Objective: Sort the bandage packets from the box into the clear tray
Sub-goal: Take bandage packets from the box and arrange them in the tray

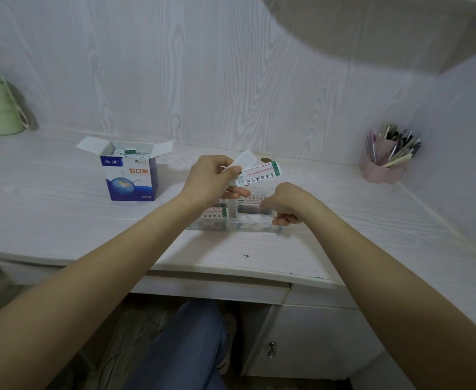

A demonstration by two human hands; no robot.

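**Fingers mid-sort: some packets in the tray, more waiting in the box**

The fingers of the left hand pinch a small fan of bandage packets, one printed face up, another showing its blank side, held in the air above the clear tray. The right hand sits lower, just beside those fingers, curled over the tray's right half; whether its fingers hold a packet or merely rest on the rim I cannot tell, since the knuckles hide the tips.

Under and between the two hands, the tray already carries several packets lying in its compartments, so part of the job looks done. Well off to the far side of the left fingers, the bandage box stands on the bench with its flaps open and packet ends still showing at the top. By my reading the task is somewhere in its middle: the held packets await placing, and the box needs further emptying.
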